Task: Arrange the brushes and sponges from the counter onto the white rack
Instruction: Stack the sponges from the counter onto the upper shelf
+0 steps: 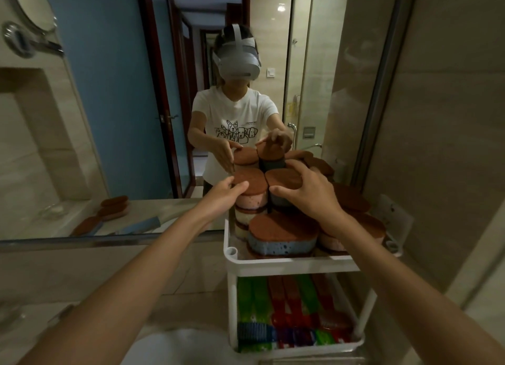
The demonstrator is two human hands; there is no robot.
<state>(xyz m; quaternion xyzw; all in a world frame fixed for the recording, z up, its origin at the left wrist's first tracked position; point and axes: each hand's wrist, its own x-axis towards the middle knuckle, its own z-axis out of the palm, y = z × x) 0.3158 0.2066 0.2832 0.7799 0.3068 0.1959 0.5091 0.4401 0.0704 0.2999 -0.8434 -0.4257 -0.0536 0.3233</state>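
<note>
A white two-tier rack [289,261] stands on the counter against the mirror. Its top shelf holds stacks of sponges with brown scouring tops. My left hand [224,198] presses against the side of the tall left stack, whose top sponge [250,183] is pink below. My right hand [308,192] lies with spread fingers over the top sponge [287,180] of the neighbouring dark stack. A blue sponge [284,235] lies flat at the shelf's front. The lower shelf holds green and red brushes [289,304] side by side.
The mirror [123,105] behind the rack reflects a person with a headset and the sponge stacks. More sponges [355,200] pile at the rack's right. A wall socket [393,214] sits beside the rack. The white basin edge [185,345] shows at the bottom.
</note>
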